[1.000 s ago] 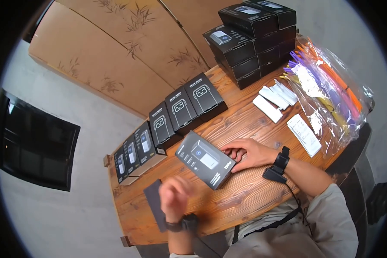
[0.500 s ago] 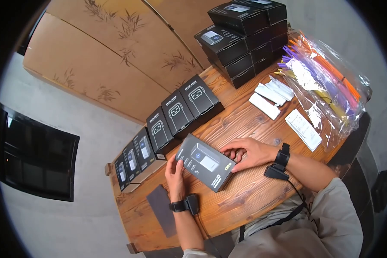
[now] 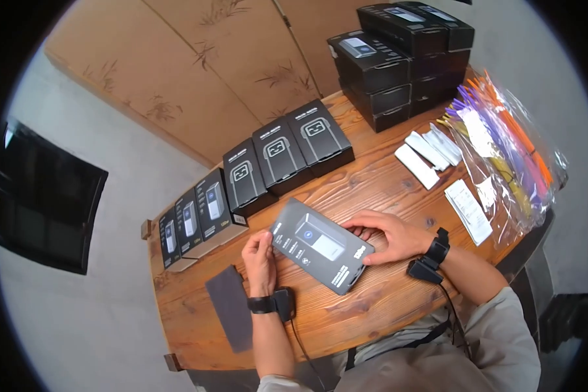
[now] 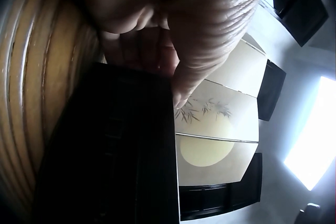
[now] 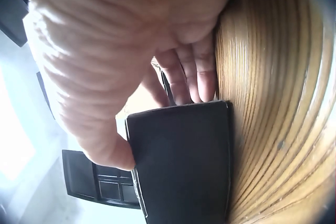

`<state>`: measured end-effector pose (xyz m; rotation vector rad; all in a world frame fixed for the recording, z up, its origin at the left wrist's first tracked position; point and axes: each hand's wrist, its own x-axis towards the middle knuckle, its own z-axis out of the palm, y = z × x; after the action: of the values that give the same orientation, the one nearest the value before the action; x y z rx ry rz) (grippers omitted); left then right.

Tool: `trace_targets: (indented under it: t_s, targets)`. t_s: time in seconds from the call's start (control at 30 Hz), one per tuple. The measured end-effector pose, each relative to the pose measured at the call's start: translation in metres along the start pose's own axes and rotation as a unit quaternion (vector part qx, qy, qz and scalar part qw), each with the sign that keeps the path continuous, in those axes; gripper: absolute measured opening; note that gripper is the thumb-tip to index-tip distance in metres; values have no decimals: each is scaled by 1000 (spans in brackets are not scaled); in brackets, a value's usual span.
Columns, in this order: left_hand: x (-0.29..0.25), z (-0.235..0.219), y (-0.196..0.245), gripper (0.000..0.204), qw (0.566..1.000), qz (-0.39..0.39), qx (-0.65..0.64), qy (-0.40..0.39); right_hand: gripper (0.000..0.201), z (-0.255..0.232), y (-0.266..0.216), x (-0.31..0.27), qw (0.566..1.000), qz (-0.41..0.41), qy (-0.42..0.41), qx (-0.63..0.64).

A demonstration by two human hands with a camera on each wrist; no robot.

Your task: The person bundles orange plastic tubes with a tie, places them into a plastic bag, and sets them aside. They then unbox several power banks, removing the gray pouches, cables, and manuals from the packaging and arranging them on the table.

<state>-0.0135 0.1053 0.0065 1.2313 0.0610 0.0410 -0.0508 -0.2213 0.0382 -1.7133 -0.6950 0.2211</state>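
Note:
A black product box (image 3: pixel 317 243), printed with a picture of a device, lies face up at the middle of the wooden table. My left hand (image 3: pixel 260 261) pinches its left end, thumb at the top edge and fingers curled round the side. The right hand (image 3: pixel 396 234) holds the opposite end. In the right wrist view the right thumb (image 5: pixel 113 153) presses the edge of the printed face while the other fingers (image 5: pixel 184 79) reach along the far side. From the left wrist, the box's dark side (image 4: pixel 115 150) fills the lower middle.
Behind the held box stands a row of similar black boxes (image 3: pixel 277 153). More boxes (image 3: pixel 398 72) are stacked at the back right. White paper slips (image 3: pixel 417 166), a printed sheet (image 3: pixel 469 212) and a clear bag of coloured sticks (image 3: pixel 503 150) lie right. A dark flat sheet (image 3: pixel 230 310) lies front left.
My left hand, apart from the box at first, has come up to its left end and now grips it. The right hand has stayed on the box. The head view has shifted slightly.

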Motion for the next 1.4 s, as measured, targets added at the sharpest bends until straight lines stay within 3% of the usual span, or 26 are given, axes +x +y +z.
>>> trace_targets:
  t_s: [0.33, 0.53, 0.63, 0.73, 0.9, 1.0, 1.1, 1.4]
  targets:
    - [-10, 15, 6, 14, 996, 36, -77, 3, 68, 0, 0, 2, 998, 42, -13, 52]
    - [-10, 9, 5, 16, 991, 73, -101, 46, 81, 1, -1, -1, 954, 117, -22, 275]
    - [-9, 9, 4, 16, 991, 79, -97, 48, 91, 4, -9, -1, 929, 133, -73, 338]
    - [-11, 13, 4, 18, 994, 68, -82, 34, 96, 9, 1, -2, 942, 112, -56, 311]
    - [-14, 28, 15, 18, 995, 14, -101, 17, 78, 7, 2, -1, 934, 82, 2, 347]
    - [-13, 22, 12, 18, 994, -16, -101, -26, 79, 6, 4, -1, 934, 70, 26, 350]
    - [-12, 21, 10, 16, 989, -35, -146, 7, 82, 6, 4, 0, 933, 91, 19, 348]
    - [-13, 15, 10, 14, 990, 19, -137, 18, 74, 11, 13, 0, 946, 109, 70, 298]
